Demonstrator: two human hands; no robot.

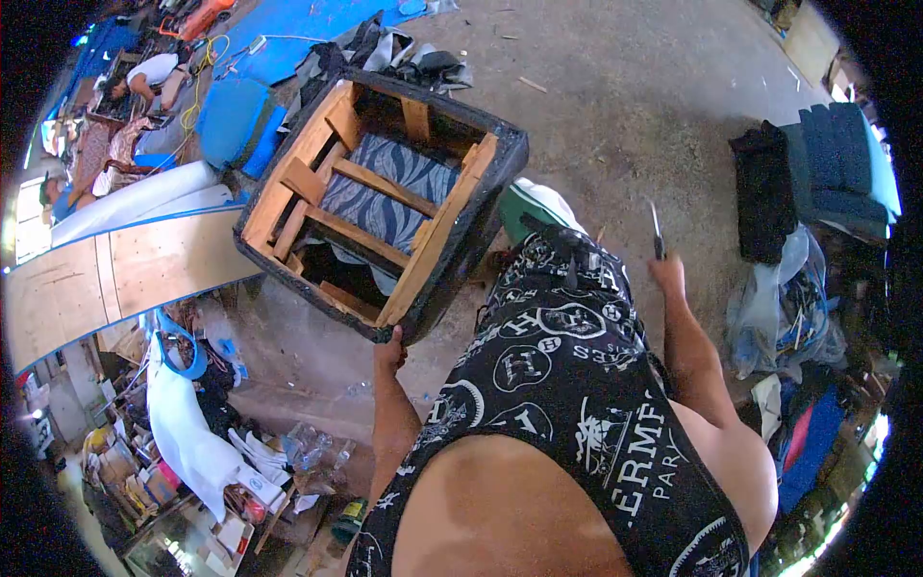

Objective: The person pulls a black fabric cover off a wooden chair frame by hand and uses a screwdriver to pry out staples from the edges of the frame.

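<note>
A padded furniture base (pixel 452 231) with a bare wooden frame and dark grey covering is tipped so that its open underside shows. Inside, wooden slats cross a blue-grey patterned fabric (pixel 394 175). My left hand (pixel 389 354) grips its lower corner, with the fingers partly hidden by the edge. Out to the right, my right hand (pixel 665 273) is closed round a slim tool (pixel 658 231) with a dark handle and a narrow metal end pointing away from me. The tool's exact kind cannot be made out.
A long plywood board (pixel 144 264) lies left of the base. Dark fabric scraps (pixel 423 67) lie behind it. A blue upholstered piece (pixel 836 168) and a clear plastic bag (pixel 784 308) are at right. Two people (pixel 154 75) are at the far left.
</note>
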